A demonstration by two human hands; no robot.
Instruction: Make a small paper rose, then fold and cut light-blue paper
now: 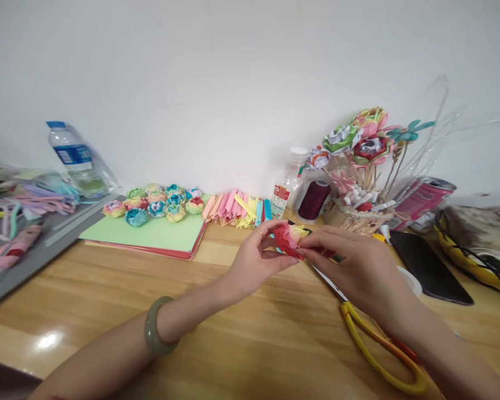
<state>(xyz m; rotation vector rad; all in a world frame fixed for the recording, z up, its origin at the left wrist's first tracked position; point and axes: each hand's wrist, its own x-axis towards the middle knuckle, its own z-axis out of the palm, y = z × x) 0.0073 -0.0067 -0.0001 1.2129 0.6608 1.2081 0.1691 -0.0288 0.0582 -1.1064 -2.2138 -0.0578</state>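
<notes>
A red, pink and yellow paper flower (286,238) is held up over the wooden table, between my two hands. My left hand (256,255) grips its left side with thumb and fingers. From the right, my right hand (350,261) pinches the flower's edge between thumb and fingertips. Beneath my right hand lie scissors (356,339) with yellow handles, their blades partly hidden. Behind my left hand are folded paper strips (233,208) in orange, pink, yellow and blue. Several finished paper flowers (156,203) sit on a stack of coloured paper (150,239) to the left.
At the back stand a clear bottle (285,183), a dark purple thread spool (314,201) and a basket of paper flowers (354,216). A black phone (431,266) lies right. On the left are a water bottle (77,161) and a grey board (66,236) bearing paper strips.
</notes>
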